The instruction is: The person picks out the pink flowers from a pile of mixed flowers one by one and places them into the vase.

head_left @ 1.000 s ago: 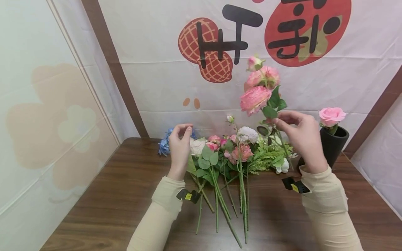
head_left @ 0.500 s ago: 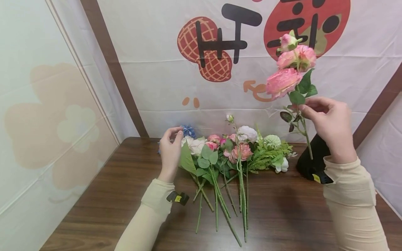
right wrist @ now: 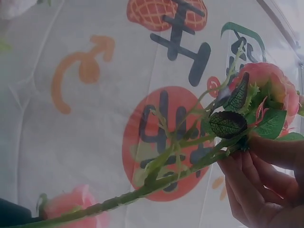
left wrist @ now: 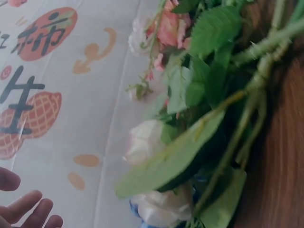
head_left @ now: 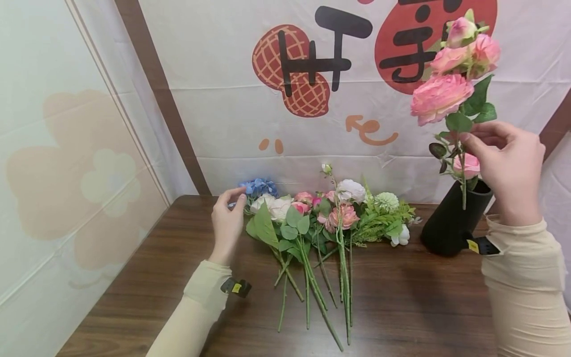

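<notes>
My right hand [head_left: 510, 166] pinches the stem [right wrist: 137, 192] of a pink peony spray [head_left: 446, 96] between thumb and fingers. The spray stands upright with several blooms, a bud and green leaves. Its stem's lower end overlaps the mouth of a black vase [head_left: 457, 223] in the head view. A single pink rose [head_left: 467, 165] sits in that vase, partly behind the stem. My left hand [head_left: 226, 220] hovers loosely curled beside the blue hydrangea [head_left: 259, 187], holding nothing; in the left wrist view its fingertips [left wrist: 40, 213] show at the lower left corner.
Artificial flowers lie in a row along the table's back: white blooms [head_left: 278, 208], a coral peony [head_left: 343, 218], a pale green pompom flower [head_left: 387, 201] and ferny greenery [head_left: 374, 223]. Their stems [head_left: 318, 292] point toward the front of the wooden table [head_left: 392, 317]. A printed cloth [head_left: 223, 114] hangs behind.
The right hand has carried the peony spray rightward and up, from over the flower row to the vase. The left hand has drifted left, away from the white blooms.
</notes>
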Motion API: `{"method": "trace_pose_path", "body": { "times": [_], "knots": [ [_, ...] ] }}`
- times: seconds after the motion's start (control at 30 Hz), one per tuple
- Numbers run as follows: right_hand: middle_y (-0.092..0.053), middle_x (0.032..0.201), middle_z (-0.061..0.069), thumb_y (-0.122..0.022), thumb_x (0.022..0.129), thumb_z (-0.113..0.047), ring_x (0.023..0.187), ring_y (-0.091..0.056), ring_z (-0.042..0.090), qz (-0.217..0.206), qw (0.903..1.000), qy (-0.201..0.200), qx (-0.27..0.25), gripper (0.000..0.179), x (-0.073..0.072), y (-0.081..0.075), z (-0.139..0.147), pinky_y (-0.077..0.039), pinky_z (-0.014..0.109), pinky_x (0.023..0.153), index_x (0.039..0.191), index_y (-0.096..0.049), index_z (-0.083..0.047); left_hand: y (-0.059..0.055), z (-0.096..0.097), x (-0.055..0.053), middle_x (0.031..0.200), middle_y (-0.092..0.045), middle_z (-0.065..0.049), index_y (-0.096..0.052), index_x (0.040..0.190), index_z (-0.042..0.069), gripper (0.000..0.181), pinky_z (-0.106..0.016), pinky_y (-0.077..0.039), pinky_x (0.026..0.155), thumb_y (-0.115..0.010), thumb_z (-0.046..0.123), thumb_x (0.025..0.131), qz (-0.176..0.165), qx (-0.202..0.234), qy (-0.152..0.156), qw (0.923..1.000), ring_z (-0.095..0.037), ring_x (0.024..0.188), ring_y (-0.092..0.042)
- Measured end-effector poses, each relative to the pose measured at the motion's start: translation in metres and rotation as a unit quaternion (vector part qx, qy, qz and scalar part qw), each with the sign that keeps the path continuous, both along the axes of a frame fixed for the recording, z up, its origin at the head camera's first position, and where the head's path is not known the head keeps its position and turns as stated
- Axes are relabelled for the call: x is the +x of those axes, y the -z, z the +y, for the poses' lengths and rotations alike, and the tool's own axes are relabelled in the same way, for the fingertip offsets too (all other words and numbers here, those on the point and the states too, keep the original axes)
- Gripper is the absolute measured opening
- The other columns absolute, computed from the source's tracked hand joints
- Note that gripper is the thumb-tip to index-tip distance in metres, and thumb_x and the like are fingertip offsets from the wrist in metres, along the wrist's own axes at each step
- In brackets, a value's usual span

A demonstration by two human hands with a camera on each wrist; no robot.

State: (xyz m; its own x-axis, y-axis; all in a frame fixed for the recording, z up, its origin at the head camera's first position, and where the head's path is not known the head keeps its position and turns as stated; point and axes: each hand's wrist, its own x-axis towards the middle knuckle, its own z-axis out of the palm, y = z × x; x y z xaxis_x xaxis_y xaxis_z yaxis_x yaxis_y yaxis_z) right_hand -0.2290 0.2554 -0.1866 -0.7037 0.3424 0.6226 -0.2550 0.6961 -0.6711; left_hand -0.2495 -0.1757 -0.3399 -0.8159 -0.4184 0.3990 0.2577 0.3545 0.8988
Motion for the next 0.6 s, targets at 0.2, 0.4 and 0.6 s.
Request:
{"method": "trace_pose_path", "body": {
  "times": [0.2, 0.4, 0.6],
  "knots": [
    [-0.05, 0.059, -0.038, -0.07, 0.083, -0.026, 0.059, -0.051, -0.018, 0.025, 0.9989, 0.005, -0.038, 0.012, -0.001, -0.005, 0.005, -0.035, 0.008, 0.062, 0.093, -0.072, -0.019, 0.007, -0.011, 0.001, 0.119, -0.062, -0.011, -0.065, 0.116, 0.008, 0.026, -0.034, -0.046, 0.081, -0.057, 0.016, 0.092, -0.028, -0.027, -0.006, 0.9992, -0.027, 0.101, -0.06],
    [-0.051, 0.062, -0.035, -0.069, 0.084, -0.025, 0.063, -0.051, -0.016, 0.034, 0.9977, 0.019, -0.056, 0.005, -0.002, -0.01, 0.006, -0.036, 0.008, 0.059, 0.089, -0.069, -0.024, 0.014, -0.023, 0.004, 0.119, -0.06, -0.012, -0.063, 0.12, 0.008, 0.029, -0.039, -0.042, 0.088, -0.055, 0.019, 0.094, -0.059, -0.052, -0.004, 0.9969, -0.027, 0.106, -0.055],
    [-0.053, 0.066, -0.033, -0.068, 0.086, -0.021, 0.064, -0.053, -0.015, 0.047, 0.9962, 0.016, -0.072, 0.014, -0.002, -0.016, 0.006, -0.038, 0.007, 0.062, 0.098, -0.071, -0.016, 0.016, -0.035, 0.008, 0.123, -0.058, -0.016, -0.061, 0.122, 0.006, 0.032, -0.046, -0.038, 0.097, -0.056, 0.019, 0.093, -0.073, -0.091, -0.013, 0.993, -0.032, 0.115, -0.051]
  ]
}}
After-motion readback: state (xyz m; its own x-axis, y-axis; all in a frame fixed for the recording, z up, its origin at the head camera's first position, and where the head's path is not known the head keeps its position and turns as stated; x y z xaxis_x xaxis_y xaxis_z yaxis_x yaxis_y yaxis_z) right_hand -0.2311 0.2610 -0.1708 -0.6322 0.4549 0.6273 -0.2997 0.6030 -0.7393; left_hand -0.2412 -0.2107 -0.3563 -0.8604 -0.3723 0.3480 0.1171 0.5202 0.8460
